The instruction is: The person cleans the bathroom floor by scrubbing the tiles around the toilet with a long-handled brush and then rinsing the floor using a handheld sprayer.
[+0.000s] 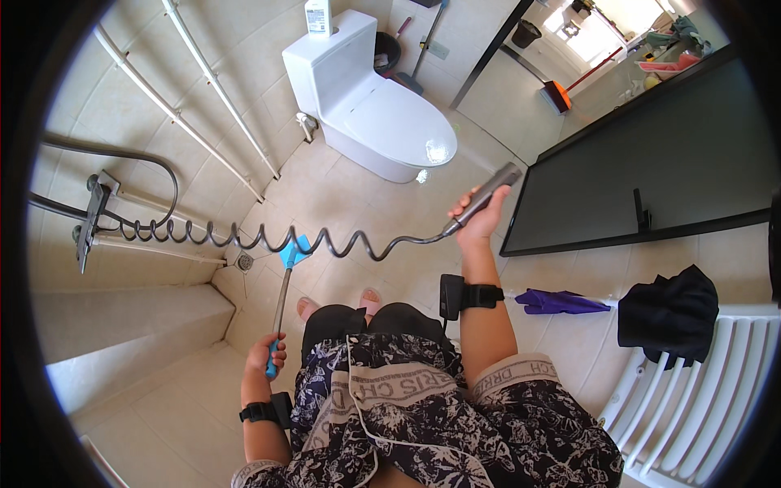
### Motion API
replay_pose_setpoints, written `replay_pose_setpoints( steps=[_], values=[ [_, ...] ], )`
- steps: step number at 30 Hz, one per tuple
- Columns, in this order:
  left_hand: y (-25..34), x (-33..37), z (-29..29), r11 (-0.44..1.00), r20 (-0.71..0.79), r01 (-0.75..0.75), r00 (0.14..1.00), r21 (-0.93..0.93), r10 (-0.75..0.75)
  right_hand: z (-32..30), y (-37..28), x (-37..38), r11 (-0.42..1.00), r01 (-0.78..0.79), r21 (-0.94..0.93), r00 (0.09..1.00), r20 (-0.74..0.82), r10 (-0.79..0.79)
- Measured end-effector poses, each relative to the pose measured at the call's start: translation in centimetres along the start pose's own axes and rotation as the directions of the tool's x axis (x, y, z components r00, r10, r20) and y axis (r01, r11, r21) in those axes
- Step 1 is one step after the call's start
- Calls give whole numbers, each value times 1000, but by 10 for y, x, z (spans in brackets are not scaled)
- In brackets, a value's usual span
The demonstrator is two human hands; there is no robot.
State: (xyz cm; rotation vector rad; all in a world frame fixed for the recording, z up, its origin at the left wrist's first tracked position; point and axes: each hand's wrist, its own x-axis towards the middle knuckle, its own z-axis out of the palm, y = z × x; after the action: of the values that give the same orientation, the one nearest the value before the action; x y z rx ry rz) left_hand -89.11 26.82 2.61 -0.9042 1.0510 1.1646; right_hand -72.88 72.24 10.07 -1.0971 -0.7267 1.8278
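Observation:
My right hand is wrapped round a dark grey handheld sprayer, raised and pointing up and to the right. Its coiled hose stretches left to the dark wall tap. My left hand grips the blue handle end of a long-handled scrubber, whose blue head is down by the floor, partly behind the coil. Ahead stands a white toilet with its lid down; a bright wet-looking patch shines on the lid's front.
A white bottle stands on the toilet tank. Behind the toilet are a dark bin and a brush. A dark door stands at right, near a white radiator with black cloth. A floor drain lies left.

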Motion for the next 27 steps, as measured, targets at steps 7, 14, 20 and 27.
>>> replay_pose_setpoints(
  steps=[7, 14, 20, 27],
  values=[
    [-6, 1, -14, 998, -27, 23, 999, -50, -24, 39, 21, -17, 996, -26, -88, 971, 234, 46],
    [-17, 0, -26, 998, -41, 6, 999, -61, -8, 28, 35, -19, 993, -84, -82, 981, 167, 97],
    [-20, 8, -36, 999, -32, 13, 999, -52, -14, 15, 65, -43, 967, -238, -94, 961, 124, 248],
    [-26, 8, -39, 999, -31, -15, 999, -39, 13, -28, 85, -45, 966, -239, -99, 971, -35, 236]
  ],
)
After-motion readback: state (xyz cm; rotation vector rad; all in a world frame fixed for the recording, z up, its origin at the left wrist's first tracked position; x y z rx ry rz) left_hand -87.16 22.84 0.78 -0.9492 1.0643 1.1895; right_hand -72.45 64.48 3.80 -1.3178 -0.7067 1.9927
